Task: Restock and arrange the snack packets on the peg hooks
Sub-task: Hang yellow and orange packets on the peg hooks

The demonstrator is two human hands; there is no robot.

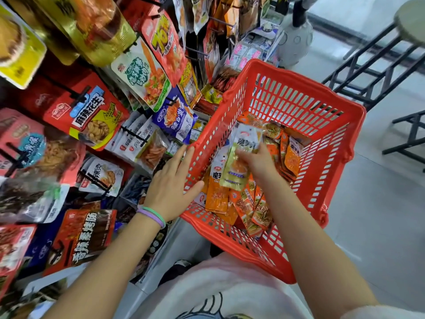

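Shop floor, peg-hook rack (87, 104) at 9 o'clock, red basket (345, 125) at 3 o'clock.
Left hand (171, 183), fingers straight, steadies the basket wall; right hand (258, 161) pinches pale snack packets (239, 157) above the stock. Lift clear, then align hang-holes before threading.

Right hand (257, 161) grips pale snack packets (241, 157) inside red basket (299, 93); left hand (171, 187) touches its rim.
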